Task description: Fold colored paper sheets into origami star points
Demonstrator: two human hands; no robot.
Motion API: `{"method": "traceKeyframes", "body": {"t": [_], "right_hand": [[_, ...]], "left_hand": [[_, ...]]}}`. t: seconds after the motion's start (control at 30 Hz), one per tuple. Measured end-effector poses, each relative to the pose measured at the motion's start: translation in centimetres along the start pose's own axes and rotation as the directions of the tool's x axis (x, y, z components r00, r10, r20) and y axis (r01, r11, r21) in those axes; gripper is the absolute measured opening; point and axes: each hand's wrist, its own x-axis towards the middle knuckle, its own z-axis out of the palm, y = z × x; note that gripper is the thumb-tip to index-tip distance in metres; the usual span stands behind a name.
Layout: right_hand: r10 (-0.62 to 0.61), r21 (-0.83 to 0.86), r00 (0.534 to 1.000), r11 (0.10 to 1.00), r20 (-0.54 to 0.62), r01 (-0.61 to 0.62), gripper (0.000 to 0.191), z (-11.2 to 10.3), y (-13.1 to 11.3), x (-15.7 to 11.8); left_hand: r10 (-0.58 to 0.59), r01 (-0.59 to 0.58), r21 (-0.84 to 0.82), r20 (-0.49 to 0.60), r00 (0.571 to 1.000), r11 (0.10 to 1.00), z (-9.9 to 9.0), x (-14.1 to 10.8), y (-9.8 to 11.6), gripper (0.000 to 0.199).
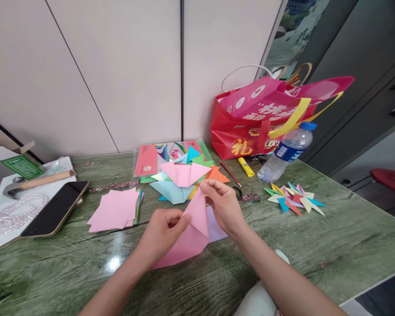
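A sheet of pink paper (187, 245), partly folded, is held up off the table between both hands. My left hand (164, 230) pinches its left edge between thumb and fingers. At the upper tip of the sheet, my right hand (224, 205) grips the folded corner. Beneath the right hand lies a piece of lilac paper (216, 227), partly covered. Just beyond the hands is a pile of folded paper pieces, with a pink one (184, 173) and a light blue one (173, 191) at the front. To the left sits a stack of pink square sheets (113, 210).
A multicoloured paper star (294, 198) lies on the right. Behind it stand a plastic water bottle (288, 151) and a red shopping bag (246, 123). A yellow glue stick (245, 167) and a pencil (229, 173) lie nearby. A phone (55, 210) and a hammer (41, 182) are at left.
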Motion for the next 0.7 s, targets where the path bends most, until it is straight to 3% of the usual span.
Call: {"method": "traceKeyframes", "body": {"t": [0.23,0.7], "right_hand": [[-0.011,-0.024,0.999,1.0,0.039,0.012,0.016,-0.25,0.26,0.17],[0.057,0.053,0.998,0.997,0.021,-0.058,0.018,-0.2,-0.16,0.13]], "left_hand": [[-0.003,0.005,0.043,-0.052,0.999,0.999,0.13,-0.1,0.03,0.036],[-0.006,0.006,0.001,-0.04,0.999,1.0,0.16,-0.08,-0.15,0.035]]}}
